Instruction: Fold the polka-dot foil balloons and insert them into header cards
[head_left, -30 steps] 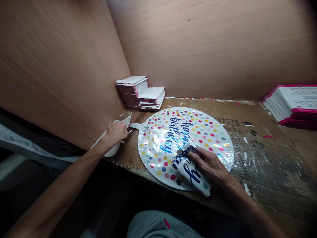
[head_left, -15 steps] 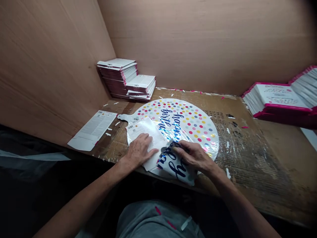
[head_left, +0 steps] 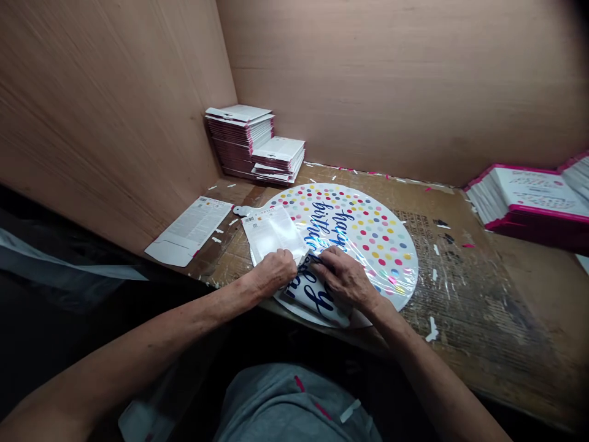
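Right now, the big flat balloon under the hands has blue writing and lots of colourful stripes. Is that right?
Almost! The head view shows colourful dots, not stripes, on the big flat balloon. It does lie under the left hand and right hand, and it does have blue writing.

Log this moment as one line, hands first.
left hand: at packet, grip unclear; right hand: pinching folded foil; flat balloon: underneath; second packet: left

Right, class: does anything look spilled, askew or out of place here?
Yes: white and pink scraps lie scattered over the cardboard around the dotted round sheet, and a few rest on the grey clothing. They look like stray offcuts, unlike the stacked packets.
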Action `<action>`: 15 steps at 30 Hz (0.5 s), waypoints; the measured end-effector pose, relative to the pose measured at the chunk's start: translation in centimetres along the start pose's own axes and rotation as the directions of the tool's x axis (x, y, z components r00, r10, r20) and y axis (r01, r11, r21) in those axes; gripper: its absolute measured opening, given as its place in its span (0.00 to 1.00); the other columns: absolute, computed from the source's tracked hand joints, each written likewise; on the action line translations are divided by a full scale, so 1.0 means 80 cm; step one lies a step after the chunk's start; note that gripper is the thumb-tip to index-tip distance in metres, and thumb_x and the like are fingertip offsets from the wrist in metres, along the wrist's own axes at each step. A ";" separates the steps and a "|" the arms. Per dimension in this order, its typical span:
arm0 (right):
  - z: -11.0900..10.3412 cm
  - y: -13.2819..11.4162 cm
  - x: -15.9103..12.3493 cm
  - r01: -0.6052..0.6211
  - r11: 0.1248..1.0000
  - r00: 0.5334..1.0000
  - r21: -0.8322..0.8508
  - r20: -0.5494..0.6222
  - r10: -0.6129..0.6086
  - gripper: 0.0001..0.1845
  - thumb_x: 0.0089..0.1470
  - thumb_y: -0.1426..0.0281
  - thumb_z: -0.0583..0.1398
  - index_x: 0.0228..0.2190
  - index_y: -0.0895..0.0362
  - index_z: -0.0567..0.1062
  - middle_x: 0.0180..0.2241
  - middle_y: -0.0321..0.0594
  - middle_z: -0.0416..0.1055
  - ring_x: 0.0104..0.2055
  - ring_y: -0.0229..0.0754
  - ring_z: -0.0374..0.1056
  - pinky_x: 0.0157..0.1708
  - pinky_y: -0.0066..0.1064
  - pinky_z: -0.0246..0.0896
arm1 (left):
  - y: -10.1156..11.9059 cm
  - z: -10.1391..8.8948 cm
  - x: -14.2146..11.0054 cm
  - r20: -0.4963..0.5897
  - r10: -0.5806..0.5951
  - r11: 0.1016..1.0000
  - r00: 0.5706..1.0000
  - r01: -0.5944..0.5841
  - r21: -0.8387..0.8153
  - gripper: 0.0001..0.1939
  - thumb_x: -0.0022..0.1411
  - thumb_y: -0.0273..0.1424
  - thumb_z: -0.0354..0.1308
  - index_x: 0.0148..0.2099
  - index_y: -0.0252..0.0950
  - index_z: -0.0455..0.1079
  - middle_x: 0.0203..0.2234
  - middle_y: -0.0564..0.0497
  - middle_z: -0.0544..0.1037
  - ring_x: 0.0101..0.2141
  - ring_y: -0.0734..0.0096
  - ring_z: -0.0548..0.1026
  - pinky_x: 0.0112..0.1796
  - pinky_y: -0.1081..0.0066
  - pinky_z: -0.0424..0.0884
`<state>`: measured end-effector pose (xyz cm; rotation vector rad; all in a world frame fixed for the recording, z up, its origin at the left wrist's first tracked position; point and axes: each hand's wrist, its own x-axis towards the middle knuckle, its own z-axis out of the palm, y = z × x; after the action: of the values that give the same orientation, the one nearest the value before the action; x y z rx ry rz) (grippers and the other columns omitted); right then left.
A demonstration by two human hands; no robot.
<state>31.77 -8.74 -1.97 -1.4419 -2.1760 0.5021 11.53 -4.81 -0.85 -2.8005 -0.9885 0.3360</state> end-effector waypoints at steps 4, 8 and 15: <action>0.012 0.008 0.008 -0.024 0.998 1.000 -0.055 -0.001 0.024 0.15 0.65 0.60 0.53 0.31 0.53 0.71 0.34 0.39 0.68 0.35 0.40 0.65 0.34 0.30 0.57 | -0.010 -0.001 0.003 -0.019 0.020 1.000 1.000 -0.020 -0.002 0.12 0.61 0.14 0.47 0.36 0.25 0.72 0.29 0.37 0.76 0.30 0.55 0.77 0.27 0.64 0.73; 0.020 0.013 0.014 -0.050 0.998 0.994 -0.029 -0.096 0.047 0.16 0.63 0.59 0.56 0.47 0.54 0.70 0.44 0.44 0.69 0.43 0.44 0.67 0.39 0.32 0.60 | -0.020 -0.007 0.000 -0.042 0.013 1.000 0.999 -0.013 0.002 0.14 0.62 0.15 0.45 0.36 0.26 0.71 0.29 0.37 0.76 0.30 0.56 0.77 0.26 0.65 0.72; 0.003 -0.013 0.040 -0.332 0.926 0.936 -0.182 0.057 0.347 0.17 0.59 0.57 0.59 0.43 0.57 0.72 0.41 0.46 0.72 0.42 0.46 0.67 0.36 0.31 0.56 | -0.033 -0.024 0.001 -0.180 0.086 0.996 0.980 -0.078 0.051 0.12 0.63 0.16 0.44 0.35 0.29 0.68 0.30 0.40 0.75 0.28 0.61 0.75 0.26 0.68 0.70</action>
<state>29.81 -6.19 -1.03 -1.9432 -2.0829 0.5161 10.54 -2.87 1.59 -2.7773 -0.8182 0.1059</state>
